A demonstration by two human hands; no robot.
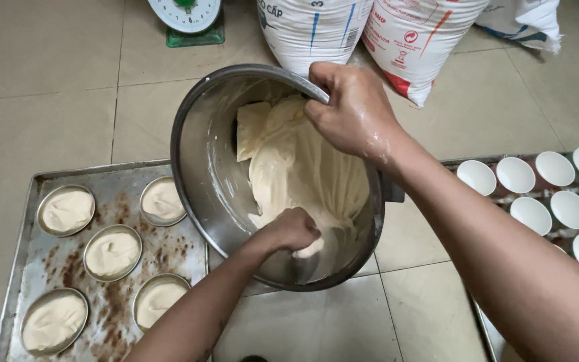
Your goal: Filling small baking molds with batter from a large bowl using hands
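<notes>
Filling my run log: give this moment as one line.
right hand: grips bowl rim, tilted | left hand: in batter | tray: five filled tins | floor: cups, sacks, scale

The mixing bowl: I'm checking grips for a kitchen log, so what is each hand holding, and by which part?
The right hand grips the metal bowl by its far rim. The left hand is closed inside the bowl on a lump of batter.

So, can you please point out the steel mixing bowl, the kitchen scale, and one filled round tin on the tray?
steel mixing bowl (199,154), head view, bare inner wall on its left side.
kitchen scale (185,13), head view, white dial face.
filled round tin (112,253), head view, batter surface at its middle.
</notes>
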